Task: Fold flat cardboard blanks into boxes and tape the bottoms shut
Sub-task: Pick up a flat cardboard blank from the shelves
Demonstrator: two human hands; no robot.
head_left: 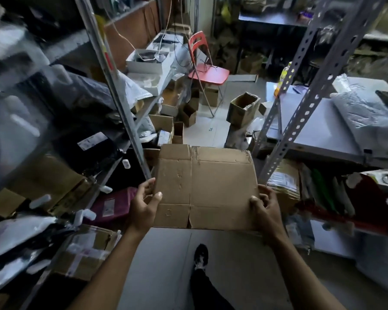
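Pale grey tiled floor (161, 265) running down the aisle, and one black shoe (201, 257) planted on it just below the hands. Ahead of the hands, a red plastic folding chair (207, 72) stands on the floor, small open brown cardboard boxes (188, 113) clustered at its feet. A taller open cardboard carton (244, 108) sits farther right. Left of the left hand (143, 204), a taped brown parcel (85, 253) lies low; the grey metal shelf (323, 130) off the right hand (267, 209) carries a crinkled silver plastic bag (365, 117).

Both bare arms are reaching forward, the left hand (143, 203) and right hand (266, 208) each curling fingers inward, thumbs pressing on top.
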